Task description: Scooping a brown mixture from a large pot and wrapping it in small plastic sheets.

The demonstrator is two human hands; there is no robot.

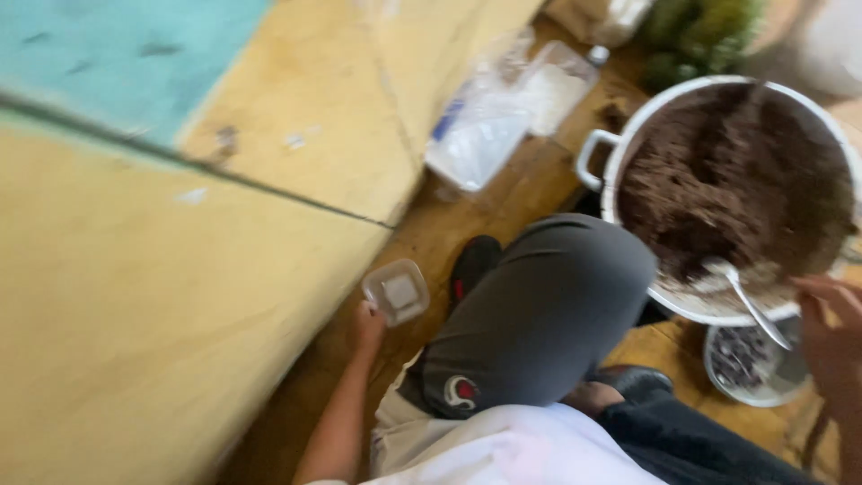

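A big white pot [718,180] full of brown mix beside the bent knee, a small bowl [750,364] of dark bits under it, the right hand [831,337] gripping a spoon [745,292] resting in the pot, the left hand [366,325] closed on a little clear tub [396,292] – low, near the yellow wall [135,314].

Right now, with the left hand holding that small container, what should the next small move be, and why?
Probably bring the small clear container across to the big pot. The left hand holds it out by the wall, apart from the brown mixture, while the right hand is at the spoon.
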